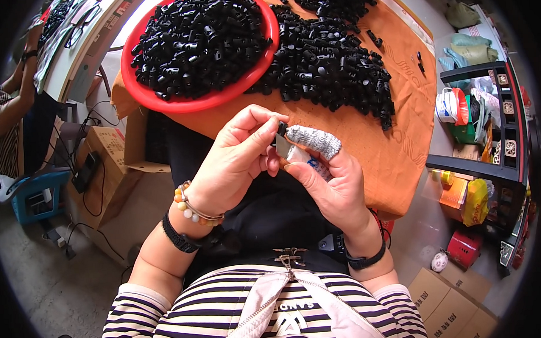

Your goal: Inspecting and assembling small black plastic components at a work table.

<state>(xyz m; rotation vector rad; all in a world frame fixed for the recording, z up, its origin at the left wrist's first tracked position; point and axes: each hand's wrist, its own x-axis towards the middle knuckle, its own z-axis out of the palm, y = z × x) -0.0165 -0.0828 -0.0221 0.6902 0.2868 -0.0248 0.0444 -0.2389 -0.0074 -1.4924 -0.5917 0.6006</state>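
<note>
My left hand point(234, 161) pinches a small black plastic part point(280, 130) between thumb and fingertips, just above my lap. My right hand point(327, 176) meets it from the right, with a white knitted cot over the index finger, and holds a small flat blade-like tool point(281, 146) against the part. A red round tray point(161, 98) heaped with the same black parts sits on the orange cloth point(395, 147) ahead of my hands. A loose pile of black parts point(332, 65) lies on the cloth to the right of the tray.
A dark shelf unit point(489, 119) with bags and containers stands at the right. Cardboard boxes point(112, 168) and cables lie on the floor at the left, with a blue stool point(33, 195). Another person's arm point(9, 100) shows at the far left by a second table.
</note>
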